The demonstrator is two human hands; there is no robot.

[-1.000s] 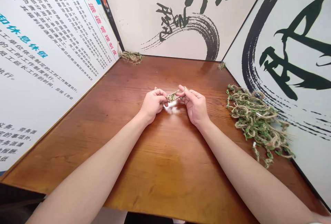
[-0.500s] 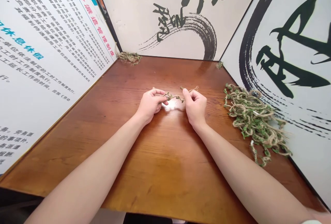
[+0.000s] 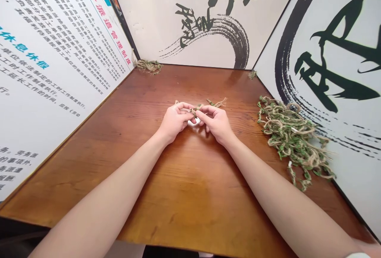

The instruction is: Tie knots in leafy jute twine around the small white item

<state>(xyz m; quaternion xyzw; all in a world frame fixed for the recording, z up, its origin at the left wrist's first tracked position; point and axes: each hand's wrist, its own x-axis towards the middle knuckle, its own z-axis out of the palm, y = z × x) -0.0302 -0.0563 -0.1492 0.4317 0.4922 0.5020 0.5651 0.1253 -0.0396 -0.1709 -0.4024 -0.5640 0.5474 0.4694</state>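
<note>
A short length of leafy twine (image 3: 219, 102) with green leaves and frayed tan ends runs between my hands above the middle of the table. My left hand (image 3: 175, 121) pinches it between thumb and fingers, and a tan end pokes out behind that hand. Close by on the right, my right hand (image 3: 216, 122) also has its thumb and fingertips on the twine. The fingertips of both hands nearly meet, hiding part of the strand. Its frayed end sticks out beyond my right hand.
A tangled pile of leafy twine (image 3: 293, 137) lies at the right, against the right panel. A smaller clump (image 3: 149, 66) sits in the far left corner and a tiny bit (image 3: 252, 74) in the far right one. Printed panels enclose the brown wooden table (image 3: 178, 194) on three sides.
My right hand has moved left, close to my left hand, and has shifted its hold along the twine toward the middle. The left hand has stayed almost in place.
</note>
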